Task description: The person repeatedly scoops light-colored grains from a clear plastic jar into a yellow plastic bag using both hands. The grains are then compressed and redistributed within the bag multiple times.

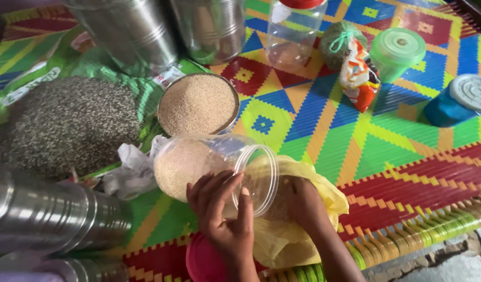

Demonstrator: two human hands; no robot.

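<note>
Two hands worked over a clear plastic jar [215,169] of pale grain, tipped on its side on the woven mat [324,136], mouth at a yellow bag [298,219] — grain could well spill past the bag's loose edge. Left hand [224,219] curled its fingers [211,190] around the jar; right hand [298,201] reached into the bag — its grip could not be told

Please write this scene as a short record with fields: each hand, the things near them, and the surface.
Left hand: holds tilted clear plastic jar of pale grain
Right hand: inside yellow plastic bag, partly hidden
Nearby: round steel bowl of pale grain; heap of dark seeds
Surface: colourful woven mat
</note>
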